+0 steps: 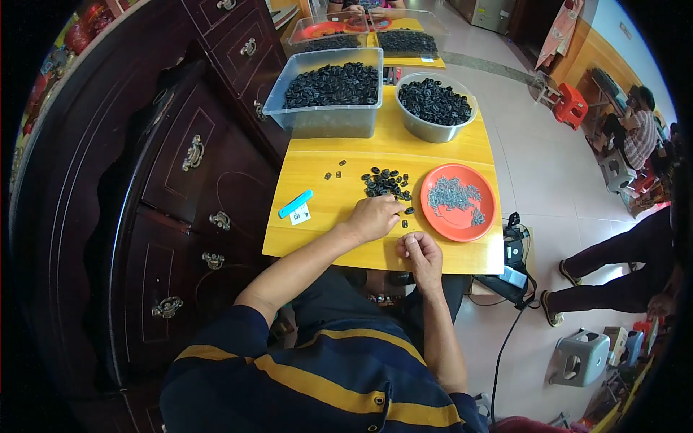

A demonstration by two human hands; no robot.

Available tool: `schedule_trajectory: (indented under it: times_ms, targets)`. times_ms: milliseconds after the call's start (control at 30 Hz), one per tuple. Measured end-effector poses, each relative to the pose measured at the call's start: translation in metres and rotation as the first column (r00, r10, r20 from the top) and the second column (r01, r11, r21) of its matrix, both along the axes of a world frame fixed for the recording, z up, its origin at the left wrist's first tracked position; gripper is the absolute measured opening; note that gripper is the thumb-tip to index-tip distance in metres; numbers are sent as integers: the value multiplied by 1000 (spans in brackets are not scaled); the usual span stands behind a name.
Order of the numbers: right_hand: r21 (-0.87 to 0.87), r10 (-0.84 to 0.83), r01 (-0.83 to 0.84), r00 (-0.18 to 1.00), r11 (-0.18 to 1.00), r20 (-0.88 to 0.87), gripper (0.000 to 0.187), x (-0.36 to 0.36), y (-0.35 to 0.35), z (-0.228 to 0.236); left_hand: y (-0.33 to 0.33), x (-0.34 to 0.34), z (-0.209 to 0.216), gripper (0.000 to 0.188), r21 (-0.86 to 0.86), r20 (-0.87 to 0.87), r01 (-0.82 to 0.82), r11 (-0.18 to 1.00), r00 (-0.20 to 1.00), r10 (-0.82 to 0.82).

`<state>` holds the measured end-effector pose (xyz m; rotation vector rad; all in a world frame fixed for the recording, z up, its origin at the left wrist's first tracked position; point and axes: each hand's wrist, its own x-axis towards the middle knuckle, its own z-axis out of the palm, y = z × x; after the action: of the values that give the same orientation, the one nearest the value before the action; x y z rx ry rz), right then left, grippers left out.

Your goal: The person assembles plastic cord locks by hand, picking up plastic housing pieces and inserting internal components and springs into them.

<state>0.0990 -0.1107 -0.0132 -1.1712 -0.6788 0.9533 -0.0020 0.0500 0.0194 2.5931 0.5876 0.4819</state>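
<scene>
A small heap of black oval plastic pieces [382, 182] lies on the yellow table, with a few single pieces beside it. My left hand [372, 218] reaches to the near edge of this heap, fingers bent together; whatever is at the fingertips is too small to make out. Just above the table's front edge, my right hand [421, 256] is closed, thumb pressed against the fingers, and any thing in that pinch is hidden. To the right of the heap sits an orange-red plate [455, 232] bearing many tiny grey metal-looking parts [451, 193].
Behind the heap stand a clear rectangular bin [328, 119] and a round tub [437, 132], both full of black pieces. A blue-handled tool [296, 203] rests on a white card at left. Dark wooden drawers [188, 166] border the table's left; a person's legs [613, 270] appear at right.
</scene>
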Motion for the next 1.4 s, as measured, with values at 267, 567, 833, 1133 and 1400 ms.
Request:
schedule_trajectory:
  times_ms: [267, 567, 833, 1133, 1400]
  targets:
    - [-16, 0, -1, 999, 1000, -42, 14, -1, -1, 4, 2, 21, -4, 20, -23, -20, -5, 1000, 1000, 5]
    - [11, 3, -2, 998, 1000, -66, 15, 3, -1, -1, 3, 4, -7, 13, -69, 73, -35, 997, 996, 40]
    - [19, -1, 2, 1000, 1000, -28, 17, 4, 1, 1, 3, 5, -7, 11, -52, 22, -41, 998, 999, 42]
    - [13, -1, 2, 999, 1000, -48, 17, 4, -3, 0, -5, -2, 6, 10, -28, -35, -27, 999, 999, 26]
    - [38, -46, 51, 991, 998, -122, 12, 4, -1, -1, -10, -4, 5, 11, -534, 61, 33, 845, 998, 0]
